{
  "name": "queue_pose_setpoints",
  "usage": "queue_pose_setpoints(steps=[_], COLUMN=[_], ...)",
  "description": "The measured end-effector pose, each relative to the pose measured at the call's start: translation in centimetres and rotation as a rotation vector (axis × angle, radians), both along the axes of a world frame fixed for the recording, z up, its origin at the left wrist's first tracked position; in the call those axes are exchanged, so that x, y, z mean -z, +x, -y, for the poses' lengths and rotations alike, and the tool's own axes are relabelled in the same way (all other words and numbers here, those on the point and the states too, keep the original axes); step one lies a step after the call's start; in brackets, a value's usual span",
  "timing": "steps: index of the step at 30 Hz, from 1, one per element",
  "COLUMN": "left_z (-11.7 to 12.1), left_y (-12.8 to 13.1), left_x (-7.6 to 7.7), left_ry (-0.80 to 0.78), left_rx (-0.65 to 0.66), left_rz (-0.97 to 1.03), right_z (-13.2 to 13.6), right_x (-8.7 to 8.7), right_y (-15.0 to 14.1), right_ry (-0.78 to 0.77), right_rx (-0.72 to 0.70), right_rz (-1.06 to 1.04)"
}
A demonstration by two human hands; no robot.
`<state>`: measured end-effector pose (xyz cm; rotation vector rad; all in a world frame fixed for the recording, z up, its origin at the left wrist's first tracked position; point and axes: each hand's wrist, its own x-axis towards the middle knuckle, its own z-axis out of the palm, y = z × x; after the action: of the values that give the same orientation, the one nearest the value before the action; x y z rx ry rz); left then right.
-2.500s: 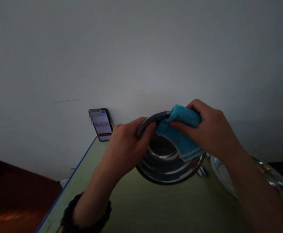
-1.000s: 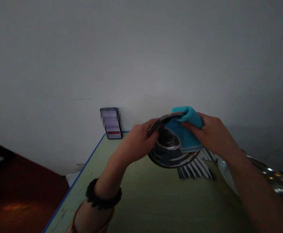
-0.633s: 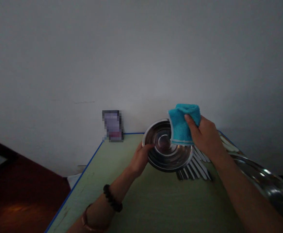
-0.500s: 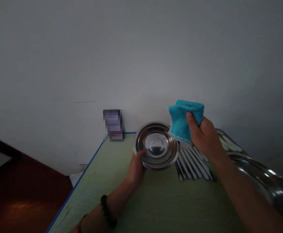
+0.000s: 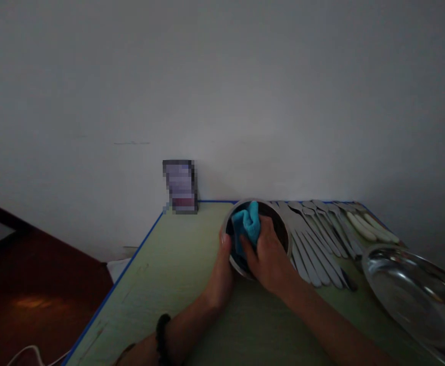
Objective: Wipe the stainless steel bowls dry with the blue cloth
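My left hand [image 5: 221,274] grips the near left rim of a round stainless-steel bowl [image 5: 280,223], its thumb over the edge. The bowl's opening faces up toward me above the green table. A bunched turquoise cloth [image 5: 247,223] is in my right hand [image 5: 271,256], pressed into the inside of the bowl. The cloth and right hand hide much of the bowl's inside. Just right of the bowl lies a row of metal cutlery handles [image 5: 314,259], partly covered by the bowl.
More metal cutlery [image 5: 331,223] lies at the back right, beside several pale-handled utensils [image 5: 373,227]. A large oval metal basin [image 5: 409,290] occupies the right side. A blurred-out upright object [image 5: 182,187] stands at the back left. The green table [image 5: 176,254] has a blue edge.
My right hand has moved down and left, bringing the cloth from above the bowl's right side into it. The bowl has shifted slightly right. The view has tilted down a little.
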<state>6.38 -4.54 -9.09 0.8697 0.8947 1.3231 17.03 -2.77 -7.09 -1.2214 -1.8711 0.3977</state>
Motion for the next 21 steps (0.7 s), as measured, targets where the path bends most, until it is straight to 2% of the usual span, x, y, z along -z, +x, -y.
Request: queue_pose_setpoints(steps=[3, 6, 11, 13, 15, 18, 21], left_z=[-0.2, -0.3, -0.1, -0.1, 0.0, 0.0, -0.1], left_y=[-0.1, -0.1, -0.2, -0.3, -0.3, -0.4, -0.6], left_x=[-0.1, -0.2, -0.6, -0.8, -1.0, -1.1, -0.9], left_ry=[0.018, -0.056, -0.131, -0.168, -0.172, -0.089, -0.003], left_rx=[0.040, 0.136, 0.080, 0.106, 0.125, 0.101, 0.047], left_rz=[0.132, 0.212, 0.135, 0.106, 0.082, 0.020, -0.061], right_z=[0.7, 1.3, 1.5, 1.7, 2.0, 2.6, 2.9], right_x=[0.4, 0.6, 0.1, 0.0, 0.2, 0.9, 1.3], right_y=[-0.7, -0.8, 0.3, 0.4, 0.1, -0.8, -1.1], right_ry=[-0.078, -0.121, -0.124, -0.127, -0.124, -0.105, -0.089], right_rx=[-0.108, -0.191, -0.403, -0.406, -0.345, -0.239, -0.229], right_rz=[-0.100, -0.154, -0.111, -0.111, -0.142, -0.204, -0.193])
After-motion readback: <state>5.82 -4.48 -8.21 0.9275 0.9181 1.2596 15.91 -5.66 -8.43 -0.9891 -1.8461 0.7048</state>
